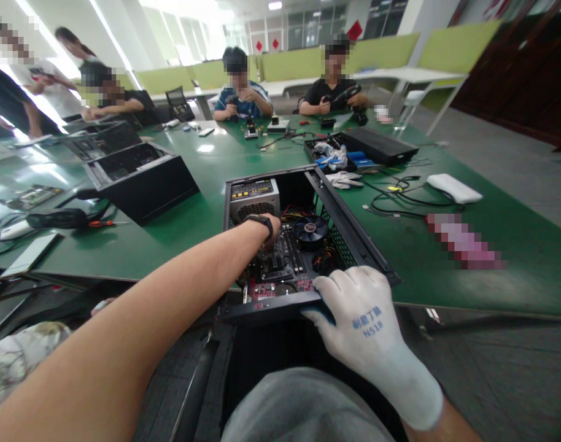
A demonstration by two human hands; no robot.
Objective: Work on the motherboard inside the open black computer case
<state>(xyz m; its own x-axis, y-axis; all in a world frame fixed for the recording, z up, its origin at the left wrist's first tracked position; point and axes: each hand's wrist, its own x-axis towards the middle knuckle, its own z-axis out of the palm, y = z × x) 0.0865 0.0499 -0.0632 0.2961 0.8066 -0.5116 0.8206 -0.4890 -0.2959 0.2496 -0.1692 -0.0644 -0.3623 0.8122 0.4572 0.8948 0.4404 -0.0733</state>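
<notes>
An open black computer case (280, 301) lies at the table's near edge, partly overhanging it. Inside are a silver power supply (256, 197), a round black cooling fan (310, 231) and a motherboard (277, 267) with red areas. My bare left hand (272, 229), with a black band at the wrist, reaches down into the case over the motherboard, just beside the power supply. Its fingers are mostly hidden, so what they touch cannot be seen. In a white glove, my right hand (354, 307) grips the near right edge of the case, fingers over the rim and thumb below.
Another opened black case (158, 187) stands to the left, near an orange-handled screwdriver (106, 223). A tray with gloves (333, 156), black cables (395, 193) and a white pouch (454, 188) lie right. Several people sit or stand around the green table (515, 258).
</notes>
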